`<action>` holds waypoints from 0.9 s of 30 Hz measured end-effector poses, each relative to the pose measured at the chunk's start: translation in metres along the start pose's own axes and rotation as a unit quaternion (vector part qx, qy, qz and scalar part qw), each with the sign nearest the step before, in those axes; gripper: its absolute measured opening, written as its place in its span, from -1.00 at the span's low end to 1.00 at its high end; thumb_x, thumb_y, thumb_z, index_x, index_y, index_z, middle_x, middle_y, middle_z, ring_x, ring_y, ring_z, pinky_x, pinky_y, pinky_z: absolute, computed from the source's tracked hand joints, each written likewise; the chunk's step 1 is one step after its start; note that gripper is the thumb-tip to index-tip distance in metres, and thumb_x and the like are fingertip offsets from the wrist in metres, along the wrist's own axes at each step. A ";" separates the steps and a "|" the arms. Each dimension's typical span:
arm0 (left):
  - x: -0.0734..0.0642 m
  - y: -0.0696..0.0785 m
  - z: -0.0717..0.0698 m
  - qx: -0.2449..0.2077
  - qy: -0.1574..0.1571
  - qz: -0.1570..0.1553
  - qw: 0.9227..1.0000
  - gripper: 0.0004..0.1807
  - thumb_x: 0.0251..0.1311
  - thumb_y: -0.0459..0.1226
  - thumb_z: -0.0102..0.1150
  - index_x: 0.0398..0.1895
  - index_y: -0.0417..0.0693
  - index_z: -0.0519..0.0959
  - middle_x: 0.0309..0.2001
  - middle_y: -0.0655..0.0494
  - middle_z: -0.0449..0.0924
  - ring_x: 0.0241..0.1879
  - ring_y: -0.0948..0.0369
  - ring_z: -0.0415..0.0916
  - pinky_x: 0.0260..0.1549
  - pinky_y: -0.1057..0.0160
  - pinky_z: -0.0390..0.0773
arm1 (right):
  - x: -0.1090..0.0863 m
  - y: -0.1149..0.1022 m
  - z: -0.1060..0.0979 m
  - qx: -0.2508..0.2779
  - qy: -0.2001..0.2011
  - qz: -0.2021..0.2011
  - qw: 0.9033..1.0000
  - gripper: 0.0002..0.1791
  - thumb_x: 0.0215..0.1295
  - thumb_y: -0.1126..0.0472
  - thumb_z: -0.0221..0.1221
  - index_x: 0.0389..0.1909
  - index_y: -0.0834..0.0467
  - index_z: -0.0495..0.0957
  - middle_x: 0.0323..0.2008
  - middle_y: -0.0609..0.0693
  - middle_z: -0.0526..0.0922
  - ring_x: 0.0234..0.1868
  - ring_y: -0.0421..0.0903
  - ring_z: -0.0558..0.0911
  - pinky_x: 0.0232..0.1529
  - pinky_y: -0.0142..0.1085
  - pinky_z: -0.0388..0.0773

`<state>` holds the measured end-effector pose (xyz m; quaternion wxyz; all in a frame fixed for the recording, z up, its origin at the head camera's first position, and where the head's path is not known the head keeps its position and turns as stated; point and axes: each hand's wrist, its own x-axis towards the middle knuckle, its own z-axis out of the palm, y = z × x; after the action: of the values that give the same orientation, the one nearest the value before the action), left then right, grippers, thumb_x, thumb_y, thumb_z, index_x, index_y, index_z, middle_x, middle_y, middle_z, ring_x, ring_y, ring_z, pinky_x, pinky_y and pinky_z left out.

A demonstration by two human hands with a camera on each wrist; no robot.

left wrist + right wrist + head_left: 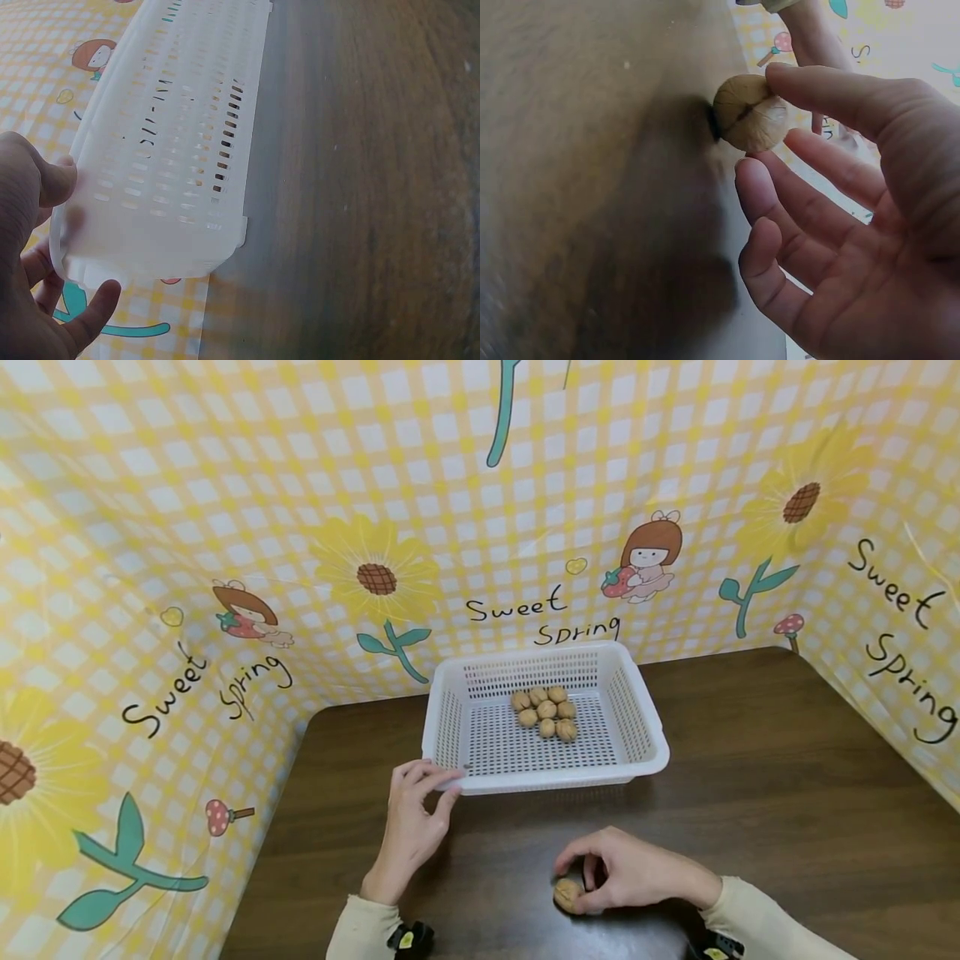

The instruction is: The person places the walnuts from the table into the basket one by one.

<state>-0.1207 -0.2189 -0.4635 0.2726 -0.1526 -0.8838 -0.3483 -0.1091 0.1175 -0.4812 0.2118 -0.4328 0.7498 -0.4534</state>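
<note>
Between the thumb and fingers of my right hand (637, 870) is a single walnut (567, 895), low over the table near its front. The right wrist view shows the thumb at one side of this walnut (751, 112) and fingertips at the other, the remaining fingers loosely bent. My left hand (416, 818) grips the near left corner of a white plastic basket (555, 781). In the left wrist view the thumb lies outside the basket's rim and the other fingers reach round the corner. Several walnuts (546, 710) lie clustered on the basket's slotted floor, toward its back.
The basket stands at the back of a dark wooden table (750, 760). A yellow checked cloth (480, 527) with printed flowers and lettering hangs behind the table and along both sides. Each wrist wears a black band, the left one (411, 938) below the sleeve.
</note>
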 end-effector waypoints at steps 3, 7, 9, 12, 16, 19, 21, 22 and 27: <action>0.000 0.000 0.000 0.000 0.002 0.002 1.000 -0.78 0.19 -0.38 0.49 -0.10 0.01 0.85 -0.15 -0.01 0.70 0.20 -0.15 0.43 0.22 -0.17 0.37 | 0.000 0.000 0.001 -0.015 -0.005 -0.005 1.000 -0.64 0.32 0.09 0.48 0.09 0.03 0.72 -0.37 -0.17 0.74 -0.38 -0.48 0.59 -0.35 -0.48 0.60; 0.000 0.000 0.000 0.003 0.001 0.001 1.000 -0.78 0.19 -0.38 0.49 -0.11 0.01 0.85 -0.15 -0.01 0.70 0.19 -0.16 0.43 0.21 -0.17 0.37 | 0.000 0.000 0.003 -0.027 -0.007 -0.012 1.000 -0.65 0.31 0.10 0.49 0.09 0.03 0.72 -0.38 -0.18 0.73 -0.37 -0.49 0.58 -0.34 -0.50 0.59; 0.000 0.000 0.001 0.003 0.001 0.000 1.000 -0.78 0.19 -0.38 0.49 -0.11 0.01 0.85 -0.15 -0.01 0.70 0.19 -0.16 0.43 0.21 -0.17 0.37 | 0.000 0.000 0.003 -0.030 -0.004 -0.017 0.999 -0.66 0.31 0.11 0.49 0.07 0.03 0.73 -0.39 -0.18 0.73 -0.37 -0.50 0.57 -0.35 -0.51 0.59; 0.001 0.000 0.001 0.004 0.000 -0.003 1.000 -0.79 0.19 -0.38 0.49 -0.12 0.01 0.86 -0.15 0.00 0.70 0.19 -0.15 0.43 0.22 -0.16 0.36 | 0.000 0.002 0.005 -0.035 0.002 -0.024 0.999 -0.68 0.31 0.11 0.49 0.05 0.02 0.73 -0.40 -0.18 0.72 -0.38 -0.51 0.57 -0.35 -0.51 0.58; 0.000 0.000 0.000 0.002 0.000 -0.005 1.000 -0.78 0.19 -0.39 0.49 -0.11 0.02 0.86 -0.15 0.00 0.70 0.20 -0.14 0.42 0.22 -0.16 0.36 | 0.000 0.004 0.006 -0.040 0.010 -0.032 0.999 -0.69 0.30 0.12 0.49 0.04 0.00 0.73 -0.41 -0.19 0.72 -0.39 -0.52 0.56 -0.36 -0.52 0.57; 0.000 0.000 0.001 0.001 0.000 -0.004 1.000 -0.78 0.19 -0.39 0.49 -0.11 0.02 0.86 -0.15 0.00 0.70 0.19 -0.14 0.43 0.22 -0.15 0.36 | 0.000 0.004 0.006 -0.034 0.015 -0.032 0.999 -0.71 0.30 0.13 0.49 0.02 0.00 0.74 -0.41 -0.17 0.73 -0.40 -0.51 0.56 -0.38 -0.51 0.58; 0.000 0.001 0.001 0.000 0.000 -0.002 1.000 -0.78 0.19 -0.39 0.49 -0.11 0.01 0.85 -0.15 0.00 0.70 0.19 -0.14 0.43 0.22 -0.15 0.36 | 0.001 0.003 0.006 -0.027 0.018 -0.029 0.999 -0.73 0.30 0.13 0.49 0.00 0.01 0.75 -0.41 -0.16 0.73 -0.41 -0.51 0.57 -0.39 -0.49 0.60; 0.000 0.001 0.001 0.000 0.001 -0.002 1.000 -0.78 0.19 -0.39 0.49 -0.11 0.01 0.85 -0.15 -0.01 0.70 0.19 -0.14 0.43 0.22 -0.15 0.36 | 0.001 0.003 0.005 -0.025 0.019 -0.026 0.999 -0.73 0.30 0.13 0.49 -0.01 0.01 0.75 -0.41 -0.16 0.73 -0.41 -0.51 0.57 -0.40 -0.49 0.60; 0.001 0.001 0.000 -0.001 0.000 0.000 1.000 -0.79 0.20 -0.39 0.48 -0.10 -0.03 0.85 -0.15 -0.02 0.70 0.20 -0.15 0.43 0.22 -0.17 0.36 | -0.001 0.000 0.003 -0.022 0.008 -0.016 1.000 -0.71 0.29 0.11 0.50 0.01 0.02 0.75 -0.38 -0.16 0.75 -0.40 -0.49 0.59 -0.39 -0.49 0.60</action>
<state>-0.1210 -0.2180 -0.4629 0.2728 -0.1530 -0.8832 -0.3496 -0.1070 0.1169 -0.4830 0.1889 -0.4462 0.7542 -0.4431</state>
